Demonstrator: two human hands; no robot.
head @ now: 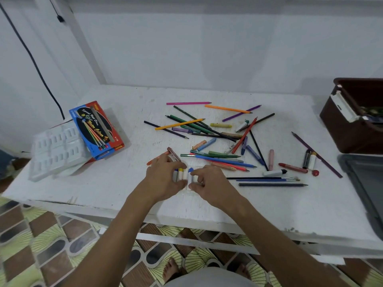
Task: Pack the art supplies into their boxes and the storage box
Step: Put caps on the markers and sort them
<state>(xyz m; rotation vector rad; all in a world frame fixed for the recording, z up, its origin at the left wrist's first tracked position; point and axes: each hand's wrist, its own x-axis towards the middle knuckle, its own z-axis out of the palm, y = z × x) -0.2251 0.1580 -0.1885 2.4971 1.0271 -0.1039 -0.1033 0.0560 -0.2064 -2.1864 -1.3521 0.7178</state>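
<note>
Both my hands meet at the near middle of the white table (pixel 103 183). My left hand (pixel 163 179) and my right hand (pixel 211 183) hold a small row of short white markers (pixel 185 175) with blue, yellow and grey caps, fingers curled round them. A clear sleeve seems to lie under them; I cannot tell for sure. Behind the hands lies a loose heap of coloured pencils, crayons and markers (pixel 215 137). A blue and red pencil box (pixel 97 129) leans on a white plastic tray (pixel 56 150) at the left.
A brown storage box (pixel 344 129) stands at the right edge, with a dark grey lid (pixel 364 183) in front of it. A black cable (pixel 37 67) hangs down the wall at left. Patterned floor and my feet show below the table's front edge.
</note>
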